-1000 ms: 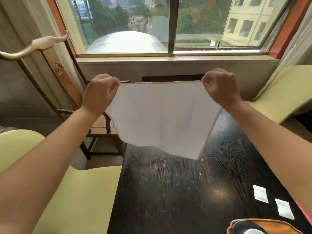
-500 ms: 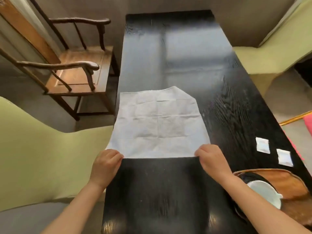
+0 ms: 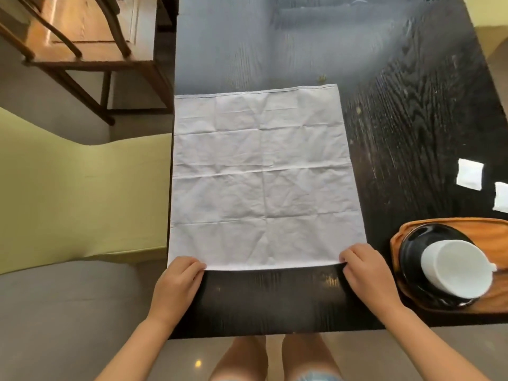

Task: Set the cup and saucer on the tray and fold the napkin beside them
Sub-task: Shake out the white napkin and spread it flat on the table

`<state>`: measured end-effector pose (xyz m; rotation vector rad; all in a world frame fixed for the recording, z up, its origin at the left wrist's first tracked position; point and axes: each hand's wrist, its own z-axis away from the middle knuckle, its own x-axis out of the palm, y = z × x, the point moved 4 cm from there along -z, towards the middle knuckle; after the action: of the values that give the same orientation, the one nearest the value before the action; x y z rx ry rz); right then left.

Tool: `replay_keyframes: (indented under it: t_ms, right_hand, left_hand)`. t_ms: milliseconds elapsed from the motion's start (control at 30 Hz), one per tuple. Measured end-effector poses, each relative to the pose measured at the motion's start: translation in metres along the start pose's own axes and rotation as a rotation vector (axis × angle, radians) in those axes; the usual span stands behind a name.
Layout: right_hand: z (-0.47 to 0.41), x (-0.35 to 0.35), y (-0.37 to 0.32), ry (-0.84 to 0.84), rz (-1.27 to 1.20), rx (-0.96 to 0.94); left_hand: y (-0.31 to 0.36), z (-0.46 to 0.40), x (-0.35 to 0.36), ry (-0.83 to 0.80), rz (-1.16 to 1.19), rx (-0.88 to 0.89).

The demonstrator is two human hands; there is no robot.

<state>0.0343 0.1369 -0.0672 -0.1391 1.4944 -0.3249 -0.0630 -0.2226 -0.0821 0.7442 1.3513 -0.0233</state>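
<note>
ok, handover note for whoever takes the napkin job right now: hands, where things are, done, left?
Left hand: pinches the napkin's near left corner.
Right hand: pinches the near right corner.
Napkin: spread flat and unfolded on the dark table, creased, its left edge along the table edge.
Cup: white, tipped on its side on the black saucer, which sits on the wooden tray to the right of the napkin.
Done: cup and saucer on the tray, though the cup is not upright.
Left: fold the napkin and lay it beside them.
</note>
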Motion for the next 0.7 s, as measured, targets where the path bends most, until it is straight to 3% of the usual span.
replay_keyframes:
  t_ms: [300,467,700]
  right_hand:
    - [0.033,0.000,-0.011,0.016,0.000,0.080]
    - [0.005,0.007,-0.052,0.072,0.057,0.125]
    - [-0.040,0.067,-0.103,-0.154,0.150,0.060]
  left_hand:
    - [-0.003,0.024,0.004,-0.004,-0.017,-0.005]
    - [0.035,0.003,0.009,-0.021,-0.099,-0.026]
    - [0.081,-0.067,0.069,-0.248,-0.325,0.056]
